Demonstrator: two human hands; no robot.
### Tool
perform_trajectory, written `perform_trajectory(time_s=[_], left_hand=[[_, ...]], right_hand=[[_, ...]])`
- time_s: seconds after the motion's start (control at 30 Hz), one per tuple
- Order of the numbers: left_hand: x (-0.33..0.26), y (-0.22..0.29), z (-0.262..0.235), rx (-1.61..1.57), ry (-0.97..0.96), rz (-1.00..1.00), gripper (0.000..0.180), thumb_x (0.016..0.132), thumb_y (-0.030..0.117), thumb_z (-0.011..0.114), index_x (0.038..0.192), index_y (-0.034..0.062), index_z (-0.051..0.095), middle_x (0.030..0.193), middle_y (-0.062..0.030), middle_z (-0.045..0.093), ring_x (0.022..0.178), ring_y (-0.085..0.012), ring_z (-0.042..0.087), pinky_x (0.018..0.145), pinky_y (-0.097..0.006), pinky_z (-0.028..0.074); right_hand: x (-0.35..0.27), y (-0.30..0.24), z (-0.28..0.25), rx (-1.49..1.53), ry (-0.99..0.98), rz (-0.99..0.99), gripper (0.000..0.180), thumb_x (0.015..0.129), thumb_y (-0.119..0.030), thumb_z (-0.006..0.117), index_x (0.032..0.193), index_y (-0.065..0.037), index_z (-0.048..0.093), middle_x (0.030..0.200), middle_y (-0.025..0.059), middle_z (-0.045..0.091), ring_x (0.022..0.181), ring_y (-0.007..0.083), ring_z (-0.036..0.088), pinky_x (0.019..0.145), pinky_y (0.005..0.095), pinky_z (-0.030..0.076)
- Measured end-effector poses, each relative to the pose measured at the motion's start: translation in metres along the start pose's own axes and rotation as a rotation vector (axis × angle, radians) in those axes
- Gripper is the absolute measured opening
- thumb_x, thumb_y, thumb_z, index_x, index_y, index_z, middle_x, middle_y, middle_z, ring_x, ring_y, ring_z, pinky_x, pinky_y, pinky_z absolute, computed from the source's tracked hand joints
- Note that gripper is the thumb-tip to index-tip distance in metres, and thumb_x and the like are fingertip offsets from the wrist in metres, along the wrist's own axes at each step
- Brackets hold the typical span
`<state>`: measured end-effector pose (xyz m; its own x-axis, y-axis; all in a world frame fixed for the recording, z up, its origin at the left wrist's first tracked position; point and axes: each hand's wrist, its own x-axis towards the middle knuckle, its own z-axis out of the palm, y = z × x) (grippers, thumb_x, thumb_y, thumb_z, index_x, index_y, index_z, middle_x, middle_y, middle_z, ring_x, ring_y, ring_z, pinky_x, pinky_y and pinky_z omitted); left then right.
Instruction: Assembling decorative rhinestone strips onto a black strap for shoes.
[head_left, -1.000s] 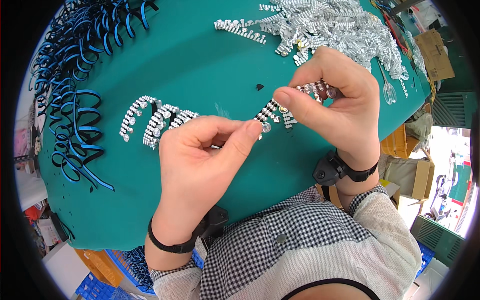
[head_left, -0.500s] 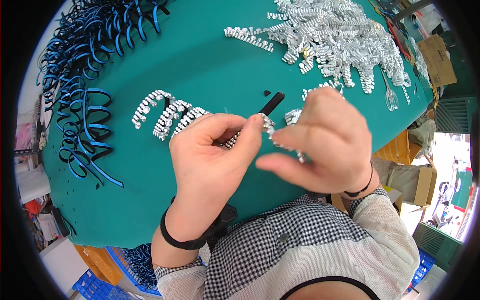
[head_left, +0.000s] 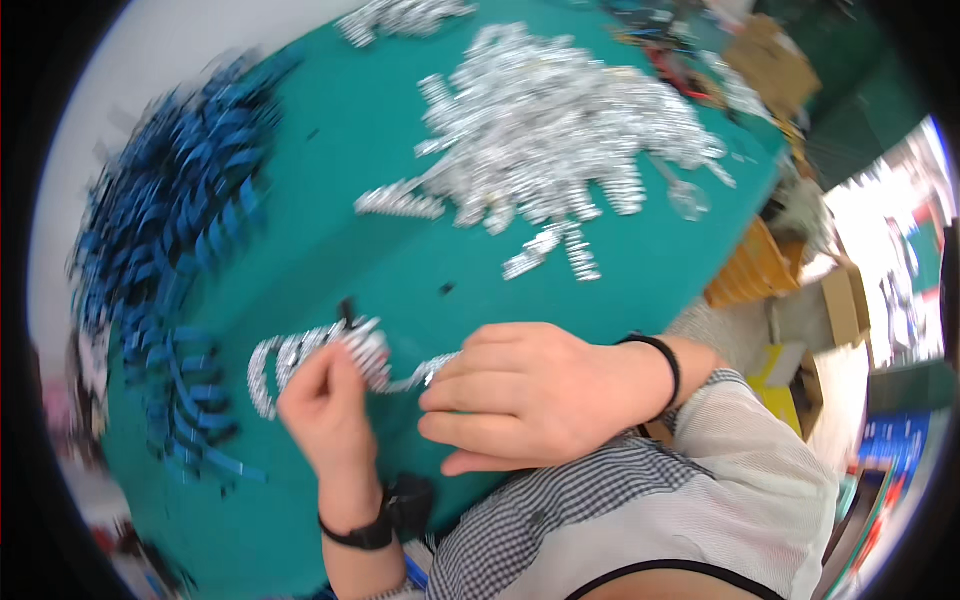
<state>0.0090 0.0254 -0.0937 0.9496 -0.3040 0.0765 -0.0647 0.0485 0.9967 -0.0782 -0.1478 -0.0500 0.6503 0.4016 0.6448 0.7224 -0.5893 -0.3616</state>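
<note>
My left hand is closed in a pinch on a coiled silver beaded strip, whose loops spread beyond its fingers. A short black end sticks up above that hand. From its fingertips a thin length of the strip runs right to my right hand. The right fingers are stretched out side by side with the thumb apart below. The strip's far end lies at the edge of these fingers and is partly hidden behind them. Motion blurs both hands.
A large pile of silver beaded strips covers the far middle of the green table, with another bunch behind. Blue and black curled strips heap along the left. A clear spoon-shaped piece lies at the right; cardboard boxes stand beyond.
The view has shifted, bringing the pile nearer the middle. My hands have moved apart, the right one turning flat with fingers pointing left. The left still grips the strip.
</note>
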Motion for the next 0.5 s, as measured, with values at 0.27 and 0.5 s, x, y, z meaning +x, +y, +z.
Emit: perform_trajectory(time_s=[0.27,0.5], left_hand=[[-0.007,0.004,-0.008,-0.147,-0.043,-0.009,0.018,0.09,0.006,0.046,0.086,-0.0072,0.057,0.076,-0.011,0.061,0.065,-0.0171,0.061,0.053,-0.025,0.047],[-0.011,0.01,-0.005,-0.097,-0.141,-0.006,0.021,0.091,0.008,0.045,0.082,-0.0071,0.056,0.076,-0.0106,0.06,0.066,-0.0147,0.058,0.058,-0.026,0.046]], right_hand=[[-0.083,0.049,-0.091,-0.339,0.245,0.781,0.011,0.077,-0.013,0.062,0.081,-0.003,0.062,0.077,0.0103,0.062,0.072,0.0251,0.061,0.065,0.0321,0.048],[-0.216,0.114,-0.147,-0.871,0.095,1.213,0.02,0.076,-0.015,0.054,0.088,-0.003,0.065,0.095,0.0182,0.061,0.093,0.0339,0.056,0.081,0.041,0.045]])
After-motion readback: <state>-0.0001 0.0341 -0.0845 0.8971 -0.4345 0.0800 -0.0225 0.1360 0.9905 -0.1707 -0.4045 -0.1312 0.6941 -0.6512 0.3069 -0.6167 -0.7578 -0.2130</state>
